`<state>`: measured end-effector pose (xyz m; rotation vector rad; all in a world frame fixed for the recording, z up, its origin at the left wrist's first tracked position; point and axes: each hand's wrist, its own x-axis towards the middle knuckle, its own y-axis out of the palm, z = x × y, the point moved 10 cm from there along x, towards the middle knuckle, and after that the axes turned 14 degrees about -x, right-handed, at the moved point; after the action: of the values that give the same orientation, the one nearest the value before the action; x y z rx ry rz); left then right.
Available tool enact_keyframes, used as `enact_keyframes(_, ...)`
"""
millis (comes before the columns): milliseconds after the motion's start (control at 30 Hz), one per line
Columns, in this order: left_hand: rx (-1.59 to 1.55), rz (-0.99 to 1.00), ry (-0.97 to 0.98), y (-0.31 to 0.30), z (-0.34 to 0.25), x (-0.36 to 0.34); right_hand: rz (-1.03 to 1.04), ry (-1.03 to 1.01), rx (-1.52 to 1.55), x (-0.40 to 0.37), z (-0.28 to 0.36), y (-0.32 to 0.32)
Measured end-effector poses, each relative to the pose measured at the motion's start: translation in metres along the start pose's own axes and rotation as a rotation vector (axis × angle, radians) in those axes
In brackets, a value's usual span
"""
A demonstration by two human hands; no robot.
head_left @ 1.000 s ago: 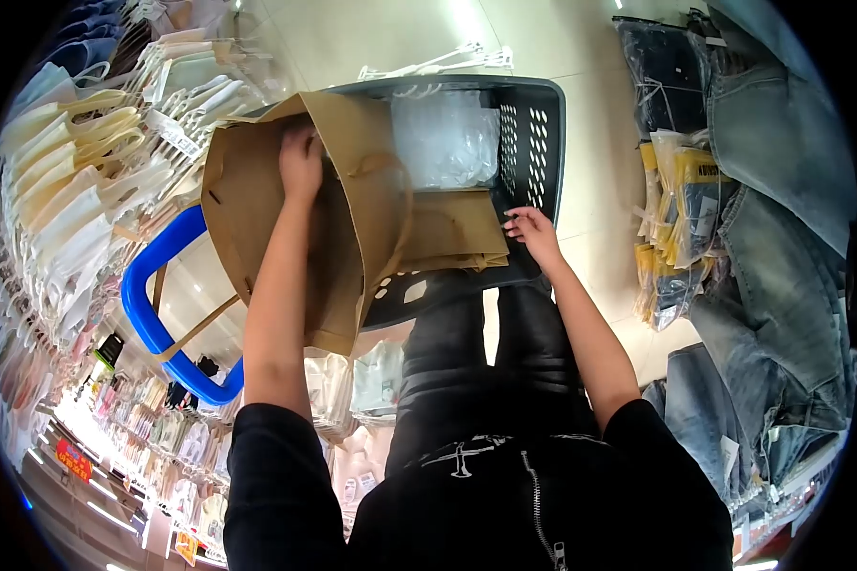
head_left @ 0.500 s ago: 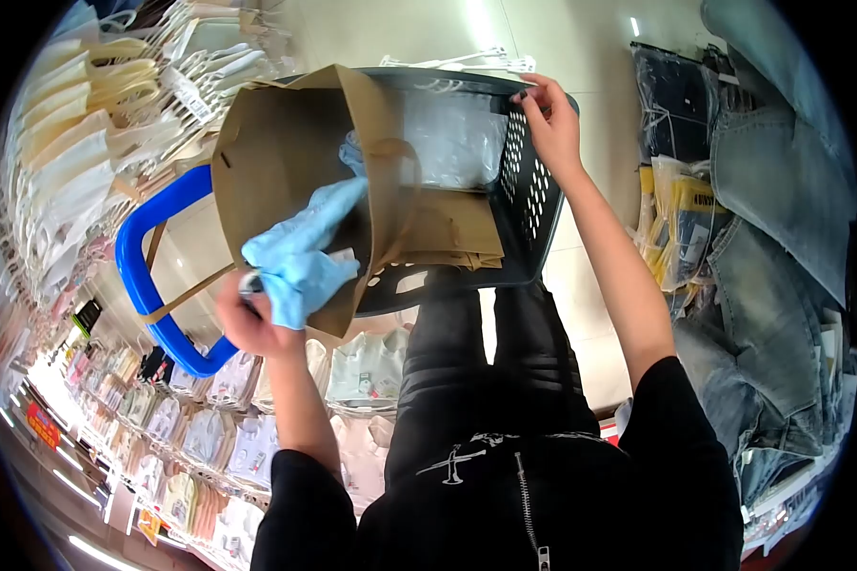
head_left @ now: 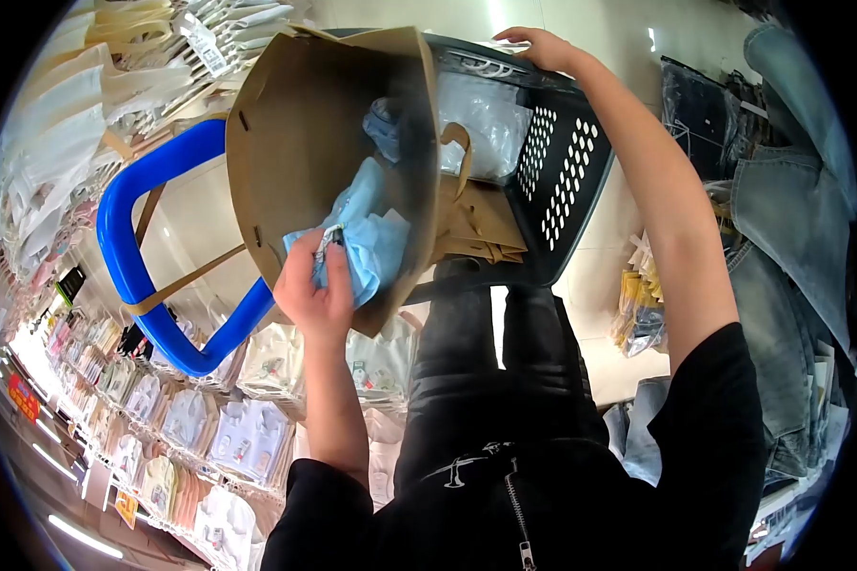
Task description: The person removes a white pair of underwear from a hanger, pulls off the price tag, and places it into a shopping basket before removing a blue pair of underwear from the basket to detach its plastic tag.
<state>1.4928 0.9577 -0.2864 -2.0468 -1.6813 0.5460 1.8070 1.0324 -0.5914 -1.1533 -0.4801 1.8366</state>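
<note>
My left hand (head_left: pixel 316 290) pinches a light blue garment (head_left: pixel 360 238) inside the mouth of a large brown paper bag (head_left: pixel 276 124). Deeper in the bag lies another bundle of blue cloth (head_left: pixel 382 128). The bag leans, its mouth facing left, in a black plastic basket (head_left: pixel 586 205) with a blue handle (head_left: pixel 114 224). My right hand (head_left: pixel 543 49) grips the basket's far rim near white plastic hangers (head_left: pixel 481 63); its thumb is hidden. In the basket, beside the bag, are clear plastic packaging (head_left: pixel 486 124) and folded brown paper bags (head_left: pixel 486 228).
White and cream clothes (head_left: pixel 52 124) hang on racks at the left. Folded tops (head_left: pixel 248 438) fill shelves at lower left. Jeans (head_left: pixel 781 219) and plastic-wrapped packs (head_left: pixel 695 114) are at the right. Pale floor tiles (head_left: pixel 605 48) show beyond the basket.
My left hand has moved right and further into the bag with the blue garment. The bag's mouth has turned more toward me. My right hand has shifted along the rim, away from the corner.
</note>
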Motion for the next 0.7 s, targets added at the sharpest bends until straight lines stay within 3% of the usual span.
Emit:
enact_keyframes(133, 0.031, 0.041, 0.053, 0.005, -0.003, -0.001, 0.014, 0.24, -0.159, -0.007, -0.005, -0.013)
enact_keyframes(167, 0.02, 0.037, 0.064, 0.006, -0.005, -0.001, -0.062, 0.199, -0.172, -0.01, 0.004, -0.023)
enact_keyframes(267, -0.019, 0.022, 0.031, 0.004, -0.001, -0.001, -0.026, 0.123, -0.307, -0.009, 0.013, -0.025)
enact_keyframes(433, -0.056, 0.058, 0.024, 0.009, -0.004, 0.001, 0.067, 0.116, -0.143, -0.012, 0.01, -0.02)
enact_keyframes(533, -0.06, 0.077, 0.016, 0.009, -0.002, 0.003, -0.243, -0.058, -0.381, -0.017, 0.027, -0.047)
enact_keyframes(700, -0.102, 0.068, 0.014, 0.005, 0.0, 0.004, -0.241, -0.029, -0.478, -0.018, 0.028, -0.07)
